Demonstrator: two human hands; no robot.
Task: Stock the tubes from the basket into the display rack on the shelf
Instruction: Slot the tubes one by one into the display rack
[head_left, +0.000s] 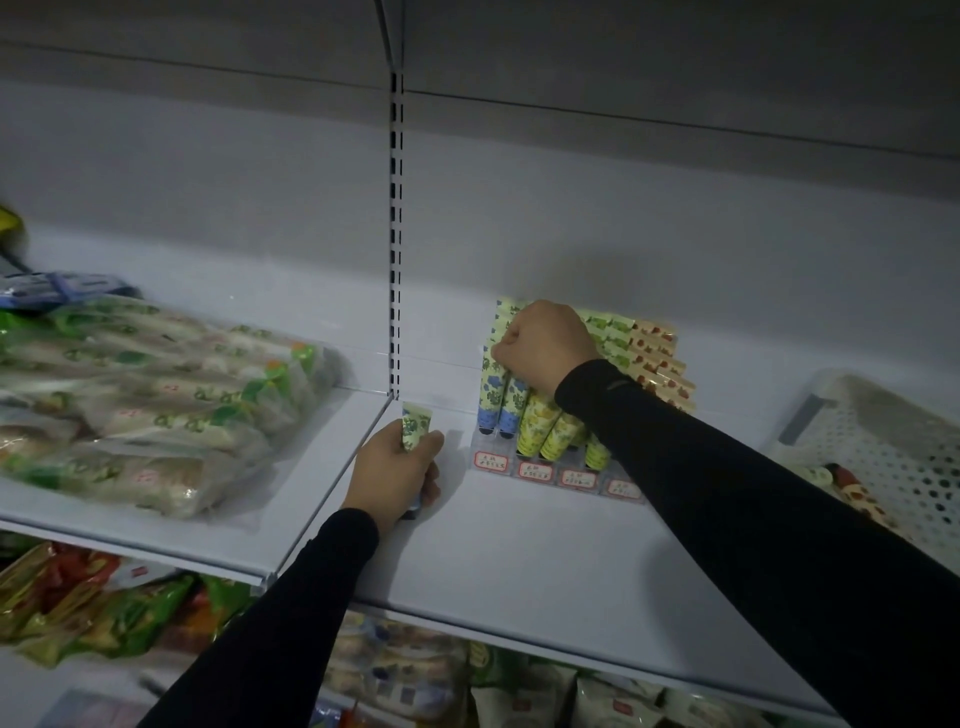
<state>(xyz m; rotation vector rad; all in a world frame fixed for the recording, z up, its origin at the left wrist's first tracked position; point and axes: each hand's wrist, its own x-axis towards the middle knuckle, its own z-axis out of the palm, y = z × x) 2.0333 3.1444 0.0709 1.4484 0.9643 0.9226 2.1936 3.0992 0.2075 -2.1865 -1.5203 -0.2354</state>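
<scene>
A clear display rack with red price labels stands on the white shelf, filled with rows of patterned tubes: blue, yellow, green and red. My right hand is curled over the tops of the blue tubes at the rack's left side, gripping one there. My left hand rests on the shelf left of the rack and holds a green-patterned tube upright. The white perforated basket sits at the right, with a few tubes lying inside.
Clear bags of green-printed packaged goods fill the left shelf section. A slotted metal upright divides the two sections. Packaged snacks crowd the lower shelf.
</scene>
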